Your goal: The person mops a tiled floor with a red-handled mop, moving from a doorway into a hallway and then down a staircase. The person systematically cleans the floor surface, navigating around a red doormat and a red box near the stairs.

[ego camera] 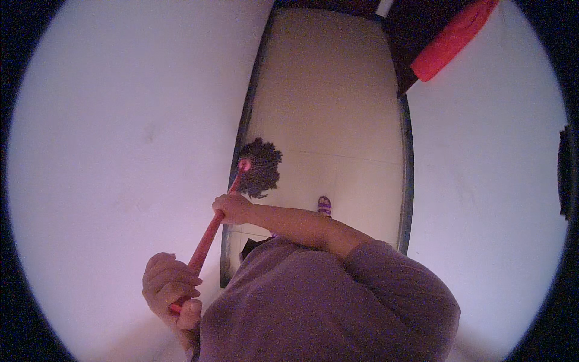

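A mop with a red handle (206, 244) slants down across the left of the view to the floor. Near the top end of the handle, my left hand (172, 287) is closed around it. Lower on the same handle, my right hand (233, 208) grips it, with the right arm reaching across my body. The dark, fringed mop head (260, 168) is spread on the tiled floor beside the left wall's dark skirting, and a round pinkish joint links it to the handle.
White walls (135, 113) (479, 181) flank a narrow floor of beige tiles (330, 99). Dark skirting (407, 149) edges both sides. A red cloth or bag (448, 45) hangs at the upper right by a dark doorway. My foot in a purple sandal (324, 206) stands on the tiles.
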The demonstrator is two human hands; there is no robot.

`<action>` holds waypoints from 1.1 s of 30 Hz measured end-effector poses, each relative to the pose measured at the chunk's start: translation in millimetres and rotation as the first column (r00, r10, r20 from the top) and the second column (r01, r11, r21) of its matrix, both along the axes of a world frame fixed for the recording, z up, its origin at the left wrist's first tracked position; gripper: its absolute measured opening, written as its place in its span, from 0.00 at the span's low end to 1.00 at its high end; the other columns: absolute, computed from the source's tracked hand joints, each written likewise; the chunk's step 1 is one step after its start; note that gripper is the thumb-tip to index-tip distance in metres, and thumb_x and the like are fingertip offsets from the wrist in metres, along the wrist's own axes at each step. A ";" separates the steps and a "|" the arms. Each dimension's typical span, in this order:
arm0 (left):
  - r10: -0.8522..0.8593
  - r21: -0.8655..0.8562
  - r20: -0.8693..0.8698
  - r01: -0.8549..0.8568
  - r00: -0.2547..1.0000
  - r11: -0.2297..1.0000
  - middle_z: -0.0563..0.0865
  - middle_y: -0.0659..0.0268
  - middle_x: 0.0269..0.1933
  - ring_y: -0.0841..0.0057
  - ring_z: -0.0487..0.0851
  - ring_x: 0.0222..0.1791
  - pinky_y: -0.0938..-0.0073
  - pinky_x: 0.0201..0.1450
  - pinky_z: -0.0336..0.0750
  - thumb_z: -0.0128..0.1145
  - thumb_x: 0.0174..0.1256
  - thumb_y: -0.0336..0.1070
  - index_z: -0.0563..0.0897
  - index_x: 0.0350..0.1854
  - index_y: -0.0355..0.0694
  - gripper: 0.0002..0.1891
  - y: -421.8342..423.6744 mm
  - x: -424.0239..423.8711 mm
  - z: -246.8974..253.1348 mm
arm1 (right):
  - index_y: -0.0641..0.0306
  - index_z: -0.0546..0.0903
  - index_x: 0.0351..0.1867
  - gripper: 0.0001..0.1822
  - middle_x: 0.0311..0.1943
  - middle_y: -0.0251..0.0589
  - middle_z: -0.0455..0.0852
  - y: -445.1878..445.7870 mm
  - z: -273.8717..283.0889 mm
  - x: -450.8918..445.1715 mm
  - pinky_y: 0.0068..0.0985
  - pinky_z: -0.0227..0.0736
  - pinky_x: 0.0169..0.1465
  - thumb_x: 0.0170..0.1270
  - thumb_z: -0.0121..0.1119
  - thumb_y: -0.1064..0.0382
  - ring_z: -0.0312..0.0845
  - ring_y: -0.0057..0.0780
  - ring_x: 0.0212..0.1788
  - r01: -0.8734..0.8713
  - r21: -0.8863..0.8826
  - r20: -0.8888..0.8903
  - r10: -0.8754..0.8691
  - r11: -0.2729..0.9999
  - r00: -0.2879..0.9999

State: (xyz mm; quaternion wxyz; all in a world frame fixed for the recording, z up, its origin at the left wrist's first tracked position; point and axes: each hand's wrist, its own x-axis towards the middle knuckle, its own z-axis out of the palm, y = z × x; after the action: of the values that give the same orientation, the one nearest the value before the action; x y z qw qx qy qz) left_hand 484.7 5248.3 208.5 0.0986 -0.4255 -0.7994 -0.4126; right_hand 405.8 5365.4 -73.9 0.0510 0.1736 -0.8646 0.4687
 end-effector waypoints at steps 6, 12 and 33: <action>-0.126 0.098 -0.036 0.129 0.991 0.987 0.76 0.67 0.12 0.70 0.76 0.16 0.63 0.36 0.69 0.55 0.54 0.63 0.70 0.08 0.44 0.28 208.7 46.0 -29.7 | 0.57 0.76 0.25 0.13 0.29 0.41 0.78 220.8 -19.1 77.4 0.41 0.68 0.39 0.46 0.66 0.53 0.77 0.42 0.38 0.095 0.026 0.060 -0.096 0.995 0.994; -0.155 0.116 -0.059 0.161 0.986 0.980 0.74 0.68 0.11 0.70 0.73 0.15 0.61 0.33 0.66 0.48 0.58 0.67 0.69 0.09 0.44 0.32 369.9 308.2 -48.3 | 0.56 0.79 0.29 0.13 0.30 0.41 0.80 400.2 -32.6 372.2 0.43 0.67 0.40 0.48 0.65 0.51 0.78 0.41 0.40 0.060 0.099 0.138 -0.074 0.993 0.988; -0.624 0.487 0.377 0.426 0.685 0.762 0.79 0.61 0.17 0.67 0.77 0.23 0.61 0.34 0.71 0.53 0.60 0.57 0.71 0.11 0.40 0.27 -163.8 -62.9 207.8 | 0.59 0.80 0.38 0.14 0.39 0.45 0.81 -95.9 299.2 194.0 0.50 0.65 0.50 0.51 0.57 0.55 0.76 0.44 0.48 0.334 0.425 0.496 -0.526 0.841 0.691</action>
State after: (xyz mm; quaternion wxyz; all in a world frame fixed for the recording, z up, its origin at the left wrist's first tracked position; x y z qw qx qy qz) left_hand 421.8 5084.5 416.3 -0.1687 -0.4869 -0.5456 -0.6609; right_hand 599.9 5269.5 225.3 -0.1403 -0.1869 -0.9126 0.3355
